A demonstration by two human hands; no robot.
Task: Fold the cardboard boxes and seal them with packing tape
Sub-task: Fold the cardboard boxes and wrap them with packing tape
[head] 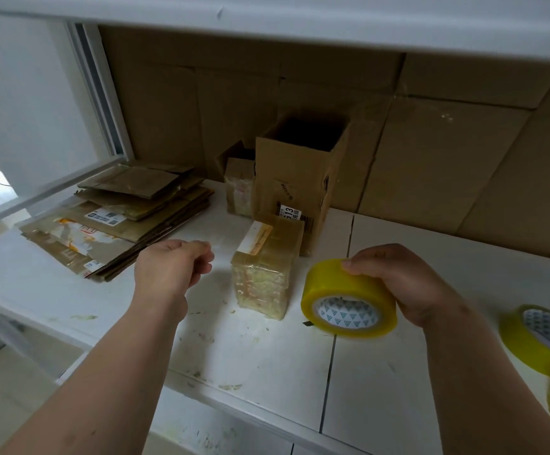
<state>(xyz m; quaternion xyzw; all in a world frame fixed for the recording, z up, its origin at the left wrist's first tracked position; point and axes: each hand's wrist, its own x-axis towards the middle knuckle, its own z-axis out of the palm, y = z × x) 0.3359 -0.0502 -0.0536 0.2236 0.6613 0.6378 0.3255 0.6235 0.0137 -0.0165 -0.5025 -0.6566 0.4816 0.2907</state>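
Observation:
My right hand grips a roll of yellow packing tape just above the white table, right of centre. A small taped-up cardboard box stands to the left of the roll. My left hand hovers over the table left of that box, fingers loosely curled and holding nothing. A stack of flattened cardboard boxes lies at the far left. Behind the small box stands a tall open cardboard box.
A second yellow tape roll sits at the right edge. Another small taped box stands beside the tall one. Large cardboard sheets line the back wall under a white shelf. The table's front edge runs diagonally below my arms.

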